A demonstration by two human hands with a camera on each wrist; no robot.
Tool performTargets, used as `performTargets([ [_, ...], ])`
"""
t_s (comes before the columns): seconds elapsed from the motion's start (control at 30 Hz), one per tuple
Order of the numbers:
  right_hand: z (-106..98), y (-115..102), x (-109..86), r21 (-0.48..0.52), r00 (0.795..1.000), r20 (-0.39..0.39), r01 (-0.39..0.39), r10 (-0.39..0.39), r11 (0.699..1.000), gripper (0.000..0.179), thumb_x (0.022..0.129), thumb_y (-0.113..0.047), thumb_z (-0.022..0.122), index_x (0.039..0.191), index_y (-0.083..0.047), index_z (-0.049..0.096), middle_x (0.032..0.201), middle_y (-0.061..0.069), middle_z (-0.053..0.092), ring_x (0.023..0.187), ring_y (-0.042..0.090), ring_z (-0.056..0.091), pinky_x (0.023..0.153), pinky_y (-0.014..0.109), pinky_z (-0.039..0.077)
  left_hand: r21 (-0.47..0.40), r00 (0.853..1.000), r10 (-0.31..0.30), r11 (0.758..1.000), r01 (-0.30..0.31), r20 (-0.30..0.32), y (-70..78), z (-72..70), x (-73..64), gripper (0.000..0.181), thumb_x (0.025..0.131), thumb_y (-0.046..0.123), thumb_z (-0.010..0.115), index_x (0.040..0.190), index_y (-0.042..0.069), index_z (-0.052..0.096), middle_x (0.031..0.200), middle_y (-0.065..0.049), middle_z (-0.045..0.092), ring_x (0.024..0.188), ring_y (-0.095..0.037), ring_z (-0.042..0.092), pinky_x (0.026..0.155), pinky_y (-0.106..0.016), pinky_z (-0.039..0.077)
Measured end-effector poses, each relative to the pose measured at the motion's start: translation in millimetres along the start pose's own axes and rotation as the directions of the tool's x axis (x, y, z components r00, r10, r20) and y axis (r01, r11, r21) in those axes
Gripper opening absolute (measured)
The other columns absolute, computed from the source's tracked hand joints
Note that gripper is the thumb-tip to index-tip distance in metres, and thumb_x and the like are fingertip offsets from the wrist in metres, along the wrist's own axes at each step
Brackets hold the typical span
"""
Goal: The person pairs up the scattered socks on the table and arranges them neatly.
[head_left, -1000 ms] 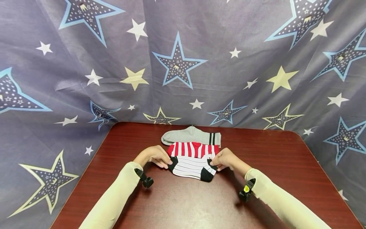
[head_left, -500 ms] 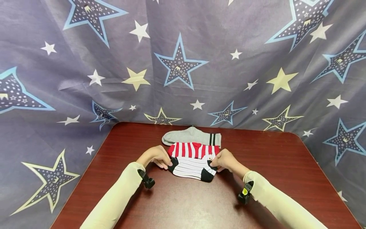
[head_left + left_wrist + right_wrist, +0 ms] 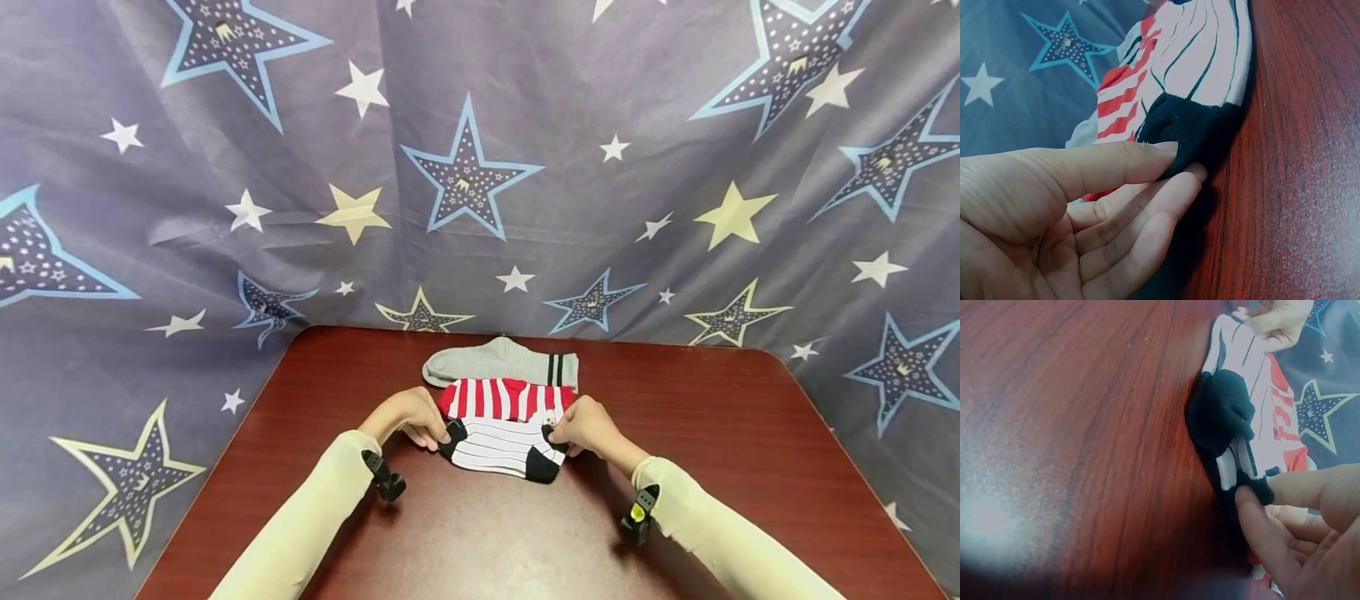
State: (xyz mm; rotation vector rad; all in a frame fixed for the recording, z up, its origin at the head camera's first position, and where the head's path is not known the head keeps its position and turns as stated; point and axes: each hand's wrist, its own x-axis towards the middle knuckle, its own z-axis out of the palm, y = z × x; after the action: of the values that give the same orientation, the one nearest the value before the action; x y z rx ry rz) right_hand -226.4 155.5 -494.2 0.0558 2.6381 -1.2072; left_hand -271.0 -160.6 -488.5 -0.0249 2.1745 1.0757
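A white sock with thin black stripes and black ends point(image 3: 495, 447) lies stretched between my two hands on the table. My left hand point(image 3: 422, 419) pinches its black left end between thumb and fingers; the left wrist view shows that black end point(image 3: 1194, 125) close up. At the other side my right hand point(image 3: 588, 427) pinches the black cuff point(image 3: 1261, 489) with thumb and forefinger. Just behind lies a red-and-white striped sock point(image 3: 502, 398), which the white sock partly overlaps. Beyond that is a grey sock with two black bands point(image 3: 498, 362).
The dark red wooden table point(image 3: 480, 542) reaches back to a grey-blue star-patterned curtain point(image 3: 585, 208). Black straps with small cameras sit on both wrists, over cream sleeves point(image 3: 300, 517).
Both hands keep their grip on the white sock, and the socks stay in place. The head view has shifted slightly.
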Motion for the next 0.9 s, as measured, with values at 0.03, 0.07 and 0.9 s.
performTargets([
  [0.03, 0.3, -0.3, 0.2, -0.002, 1.000, -0.004, 0.006, -0.006, 1.000, 0.015, 0.076, -0.004, 0.085, 0.065, 0.000, 0.074, 0.070, 0.008, 0.070, 0.046, 0.019, 0.067, 0.051, 0.035, 0.061, 0.006, 1.000, -0.003, 1.000, 0.003, -0.007, 0.8, 0.0, 0.0, 0.008, 0.076, -0.001, 0.083, 0.082, -0.001, 0.077, 0.066, -0.009, 0.073, 0.053, -0.010, 0.068, 0.053, -0.021, 0.058],
  [0.07, 0.5, -0.7, 0.4, -0.010, 1.000, -0.011, 0.014, -0.014, 1.000, 0.016, 0.075, -0.004, 0.085, 0.064, -0.001, 0.074, 0.068, 0.007, 0.069, 0.046, 0.019, 0.067, 0.050, 0.035, 0.060, 0.012, 1.000, -0.008, 1.000, 0.008, -0.015, 1.6, -0.1, 0.0, 0.008, 0.075, -0.001, 0.084, 0.081, 0.000, 0.077, 0.065, -0.009, 0.073, 0.053, -0.010, 0.067, 0.053, -0.021, 0.058],
  [0.9, 0.7, -8.2, -6.1, -0.165, 0.995, -0.047, 0.075, -0.084, 0.983, 0.024, 0.074, -0.008, 0.088, 0.058, -0.004, 0.070, 0.050, 0.008, 0.065, 0.041, 0.020, 0.064, 0.045, 0.033, 0.057, 0.046, 0.998, -0.021, 0.999, 0.023, -0.053, 3.1, 3.9, 3.6, 0.013, 0.071, 0.000, 0.086, 0.071, 0.001, 0.073, 0.055, -0.007, 0.068, 0.050, -0.010, 0.066, 0.050, -0.021, 0.056],
])
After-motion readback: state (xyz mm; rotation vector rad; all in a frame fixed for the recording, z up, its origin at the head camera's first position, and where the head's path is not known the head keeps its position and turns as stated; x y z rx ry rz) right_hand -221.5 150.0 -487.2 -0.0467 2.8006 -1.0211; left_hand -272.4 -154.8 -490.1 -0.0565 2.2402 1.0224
